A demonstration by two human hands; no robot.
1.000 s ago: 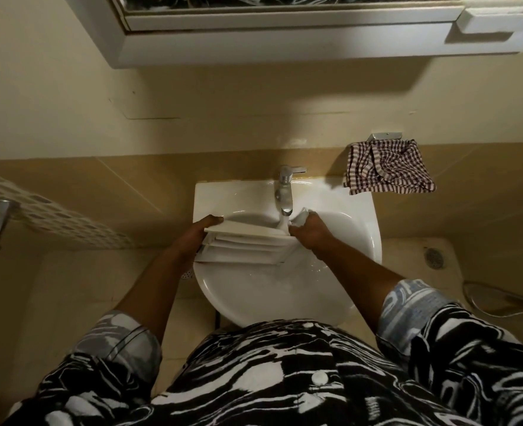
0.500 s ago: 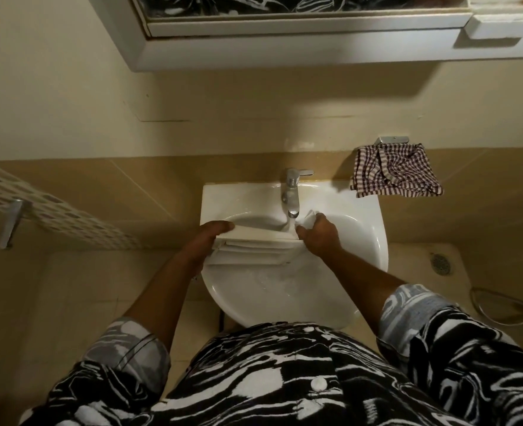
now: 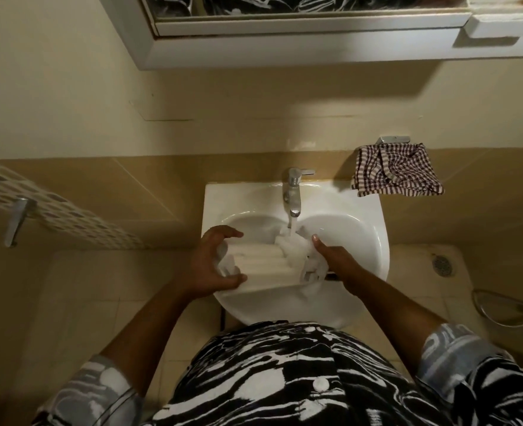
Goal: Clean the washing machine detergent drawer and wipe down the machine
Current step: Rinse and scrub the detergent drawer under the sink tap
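The white detergent drawer (image 3: 263,264) lies across the white sink (image 3: 367,229), its compartments facing up, under the chrome tap (image 3: 294,195). Water runs from the spout onto its right end. My left hand (image 3: 211,262) grips the drawer's left end, fingers and thumb curled round it. My right hand (image 3: 333,259) holds a white cloth (image 3: 310,267) bunched against the drawer's right end, forefinger stretched toward the stream.
A checked towel (image 3: 396,170) hangs from a wall hook right of the sink. A mirror cabinet (image 3: 284,47) projects from the wall overhead. A patterned towel on a rail (image 3: 17,219) is at the left. A floor drain (image 3: 443,265) and a hose (image 3: 506,312) lie at the right.
The drawer has turned so its compartments face up and sits lower in the basin. My right hand has slid with the cloth along the drawer's right end. The view has moved closer.
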